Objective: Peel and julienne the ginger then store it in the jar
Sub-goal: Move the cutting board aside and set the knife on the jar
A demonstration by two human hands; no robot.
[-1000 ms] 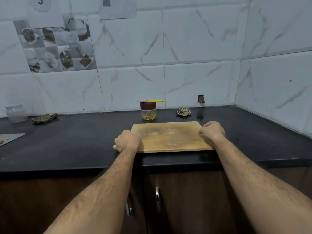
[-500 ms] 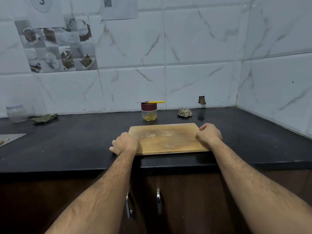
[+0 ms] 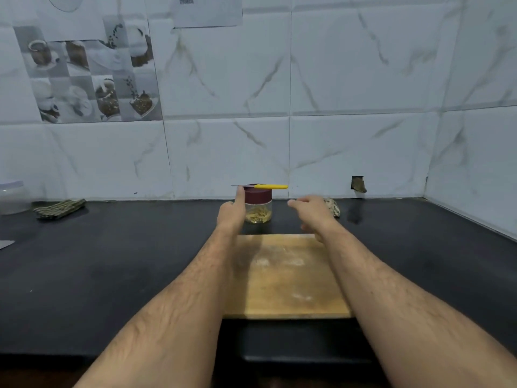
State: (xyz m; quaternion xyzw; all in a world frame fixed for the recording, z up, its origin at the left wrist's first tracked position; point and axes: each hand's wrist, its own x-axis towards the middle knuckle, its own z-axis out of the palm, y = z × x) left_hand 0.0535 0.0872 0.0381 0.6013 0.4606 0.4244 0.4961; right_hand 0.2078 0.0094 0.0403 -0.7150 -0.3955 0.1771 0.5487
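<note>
Now we have both hands out past the cutting board (image 3: pixel 291 275), toward the jar (image 3: pixel 258 208) at the back of the dark tabletop (image 3: pixel 112 261), near the tiled wall. Our left hand (image 3: pixel 233 211) is against the jar's left side, one finger raised along the maroon lid (image 3: pixel 258 196); whether the other fingers wrap the jar we cannot tell. Our right hand (image 3: pixel 312 212) hangs just right of the jar with loose, open fingers, holding nothing. A knife (image 3: pixel 263 186) with a yellow handle lies flat across the lid, so we judge the left hand is there to steady the jar while the right takes the knife. Inside the clear jar sits a low heap of pale yellow ginger strips (image 3: pixel 258 217), thin and tangled. The board is bare but for pale smears.
</note>
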